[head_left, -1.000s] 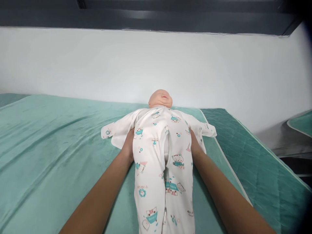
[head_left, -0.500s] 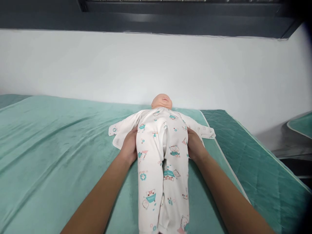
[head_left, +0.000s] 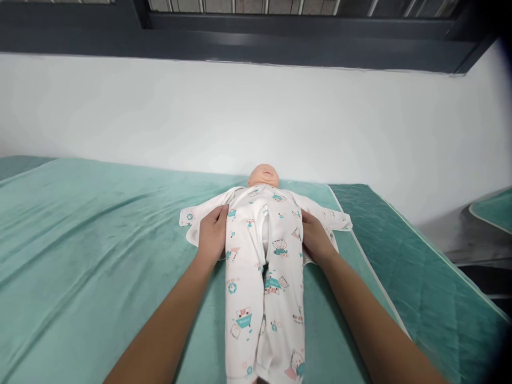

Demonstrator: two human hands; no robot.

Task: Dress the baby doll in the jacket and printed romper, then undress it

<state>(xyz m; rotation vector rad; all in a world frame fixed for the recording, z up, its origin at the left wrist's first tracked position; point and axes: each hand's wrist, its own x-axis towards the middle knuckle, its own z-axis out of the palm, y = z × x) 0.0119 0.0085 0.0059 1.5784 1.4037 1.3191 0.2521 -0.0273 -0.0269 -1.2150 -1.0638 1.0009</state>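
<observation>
A baby doll (head_left: 264,176) lies on its back, its head toward the wall. It wears a white baby top (head_left: 334,219) with the sleeves spread to both sides. White baby pants (head_left: 245,266), printed with bears and boats, cover its legs and reach high over the belly. My left hand (head_left: 213,232) is closed at the left side of the pants near the hip, its fingertips partly hidden. On the opposite side my right hand (head_left: 316,236) grips the right edge, with its fingers tucked behind the cloth.
A light green sheet (head_left: 100,256) with creases lies under the doll. A darker green quilted mattress cover (head_left: 416,266) shows along the right. Behind stands a white wall (head_left: 200,112), with a dark window frame (head_left: 280,42) above it.
The view has tilted up slightly, showing more of the window bars. My left thumb and the back of that hand show more beside the pants. The doll lies as before.
</observation>
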